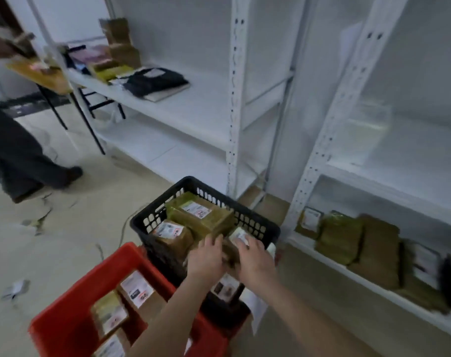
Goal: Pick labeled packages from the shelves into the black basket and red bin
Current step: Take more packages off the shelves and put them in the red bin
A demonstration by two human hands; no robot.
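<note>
The black basket (152, 222) stands on the floor and holds several brown labeled packages (201, 215). Both my hands are inside it over its near right part. My left hand (207, 256) and my right hand (255, 258) grip the two sides of a brown package with a white label (238, 238), which sits low in the basket. The red bin (64, 318) is just in front of the basket and holds several labeled packages (136, 289). More brown packages (358, 243) lean in a row on the low shelf at the right.
White metal shelving (234, 99) runs along the wall; a far shelf carries boxes and a dark folded parcel (155, 81). Another person's legs (23, 155) and arm are at the left by a small table (44, 73). Paper scraps lie on the floor.
</note>
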